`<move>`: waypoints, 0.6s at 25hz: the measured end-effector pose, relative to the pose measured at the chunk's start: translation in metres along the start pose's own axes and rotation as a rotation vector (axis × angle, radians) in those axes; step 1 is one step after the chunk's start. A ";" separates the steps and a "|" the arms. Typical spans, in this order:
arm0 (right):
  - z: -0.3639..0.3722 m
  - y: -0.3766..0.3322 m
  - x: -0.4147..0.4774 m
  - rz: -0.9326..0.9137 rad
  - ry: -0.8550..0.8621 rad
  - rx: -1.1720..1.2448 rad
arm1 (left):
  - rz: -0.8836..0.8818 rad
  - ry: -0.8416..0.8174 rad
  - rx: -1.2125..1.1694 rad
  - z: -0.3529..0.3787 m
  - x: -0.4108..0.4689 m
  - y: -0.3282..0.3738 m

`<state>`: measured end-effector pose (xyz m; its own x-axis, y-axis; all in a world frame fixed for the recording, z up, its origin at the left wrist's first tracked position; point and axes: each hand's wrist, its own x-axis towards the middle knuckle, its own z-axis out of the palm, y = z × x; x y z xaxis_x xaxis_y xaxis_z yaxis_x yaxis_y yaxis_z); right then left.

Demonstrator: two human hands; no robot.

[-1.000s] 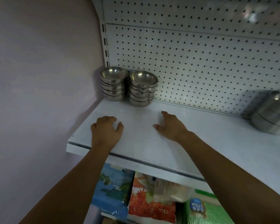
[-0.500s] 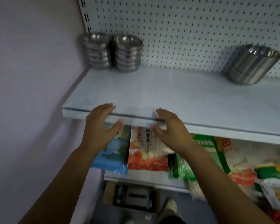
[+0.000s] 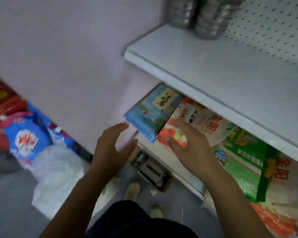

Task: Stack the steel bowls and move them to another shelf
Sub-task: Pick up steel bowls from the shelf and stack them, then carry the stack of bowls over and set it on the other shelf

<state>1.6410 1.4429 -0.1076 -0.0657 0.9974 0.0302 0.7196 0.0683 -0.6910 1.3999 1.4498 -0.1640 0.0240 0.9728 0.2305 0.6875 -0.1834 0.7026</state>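
Two stacks of steel bowls [image 3: 203, 16] stand side by side at the back left corner of the white upper shelf [image 3: 230, 79], blurred and cut off by the top edge. Both my hands hang far below them, in front of the lower shelf. My left hand [image 3: 113, 148] is open, fingers spread, holding nothing, just left of a blue packet. My right hand [image 3: 189, 148] is open too, its fingers in front of a red and white packet; contact cannot be judged.
The lower shelf holds a blue packet [image 3: 153, 110], a red and white packet [image 3: 193, 124] and green bags [image 3: 244, 165]. A pale wall [image 3: 67, 57] stands to the left. Bags [image 3: 26, 140] and white plastic lie on the floor at left; a box [image 3: 151, 170] sits under the shelf.
The view swung down and left; the bowls slid to the top edge. Both hands dropped from the upper shelf's front edge to the lower shelf's packets.
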 end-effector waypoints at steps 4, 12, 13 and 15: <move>0.029 0.007 -0.019 -0.054 -0.233 0.010 | -0.207 0.015 0.101 -0.029 -0.077 -0.007; 0.139 -0.078 -0.065 -0.407 -0.772 -0.008 | -0.740 0.224 0.205 -0.098 -0.277 -0.020; 0.149 -0.088 -0.073 -0.441 -0.804 -0.020 | -0.782 0.252 0.211 -0.104 -0.297 -0.024; 0.171 -0.111 -0.090 -0.497 -0.852 -0.052 | -0.843 0.327 0.194 -0.116 -0.332 -0.031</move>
<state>1.4493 1.3415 -0.1569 -0.8297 0.5058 -0.2361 0.5037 0.4961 -0.7073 1.2862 1.1163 -0.1840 -0.7255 0.6800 -0.1063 0.4946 0.6224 0.6066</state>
